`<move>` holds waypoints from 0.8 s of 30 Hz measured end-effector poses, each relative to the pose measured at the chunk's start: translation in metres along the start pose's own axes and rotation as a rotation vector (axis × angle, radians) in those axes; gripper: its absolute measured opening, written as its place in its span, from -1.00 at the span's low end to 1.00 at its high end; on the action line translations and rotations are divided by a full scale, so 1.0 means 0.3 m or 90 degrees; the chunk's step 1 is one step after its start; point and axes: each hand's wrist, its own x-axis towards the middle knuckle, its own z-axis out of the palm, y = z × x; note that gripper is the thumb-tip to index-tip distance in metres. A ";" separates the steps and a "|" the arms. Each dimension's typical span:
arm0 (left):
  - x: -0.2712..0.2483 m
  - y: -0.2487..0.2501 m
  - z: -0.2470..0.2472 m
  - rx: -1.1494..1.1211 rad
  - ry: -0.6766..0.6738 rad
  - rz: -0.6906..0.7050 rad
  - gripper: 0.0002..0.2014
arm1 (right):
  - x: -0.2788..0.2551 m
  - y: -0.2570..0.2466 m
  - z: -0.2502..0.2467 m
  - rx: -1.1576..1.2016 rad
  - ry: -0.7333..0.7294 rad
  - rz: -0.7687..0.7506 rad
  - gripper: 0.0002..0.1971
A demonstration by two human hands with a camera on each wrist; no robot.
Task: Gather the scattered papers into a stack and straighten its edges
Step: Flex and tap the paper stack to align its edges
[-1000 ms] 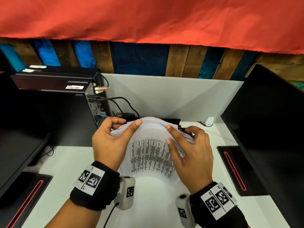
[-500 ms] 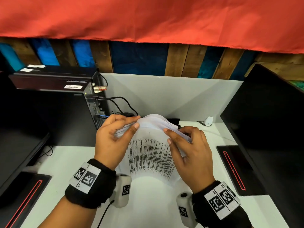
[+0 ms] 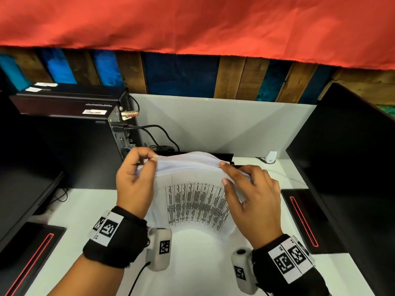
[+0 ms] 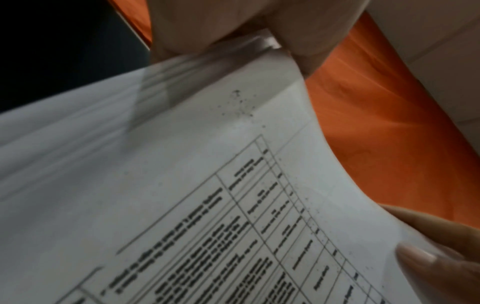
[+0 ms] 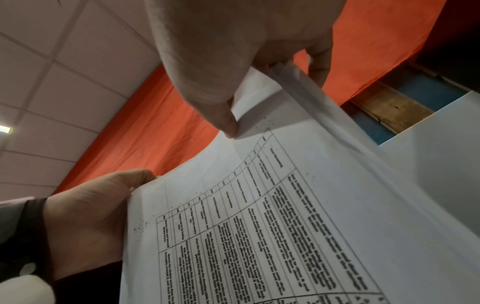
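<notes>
two hands on one stack of papers (image 3: 192,201), held upright and bowed above the white table (image 3: 192,263), printed grid facing the wearer. left hand (image 3: 134,184): grip closed on the stack's upper left corner, thumb and fingers curled round it. right hand (image 3: 254,197): grip closed on the upper right corner, thumb on the near face, fingers behind. head view only: black computer case (image 3: 70,135) with cables close to the left, dark monitor (image 3: 352,167) to the right, white partition (image 3: 224,124) behind; bare table between and toward the wearer. left wrist view only: sheet edges (image 4: 78,133) fanned and uneven below the pinch, blurred. right wrist view only: top edge (image 5: 311,96) layered under the fingers (image 5: 319,61), thumb tip pressed on the front sheet, left hand at the far side edge. red cloth (image 3: 192,22) overhead.
</notes>
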 end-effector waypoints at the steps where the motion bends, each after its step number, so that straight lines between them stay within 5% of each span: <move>1: -0.001 -0.009 -0.006 -0.030 0.016 -0.015 -0.81 | -0.001 0.003 0.004 0.002 0.001 0.002 -0.64; 7: -0.026 0.001 0.005 -0.107 0.060 -0.026 -0.91 | -0.009 -0.020 0.016 0.089 0.007 0.024 -0.47; 11: -0.036 0.008 0.037 0.006 0.109 0.008 -0.67 | -0.009 -0.031 0.020 0.082 -0.002 0.046 -0.57; 15: -0.021 -0.001 0.040 0.006 0.137 -0.012 -0.92 | -0.010 -0.028 0.019 0.102 0.029 0.071 -0.59; 21: -0.036 -0.011 0.024 -0.044 0.115 -0.022 -0.94 | -0.012 -0.032 0.023 0.066 0.005 0.083 -0.55; 24: -0.048 -0.014 0.027 -0.006 0.114 -0.005 -0.76 | -0.014 -0.035 0.028 0.081 0.016 0.100 -0.51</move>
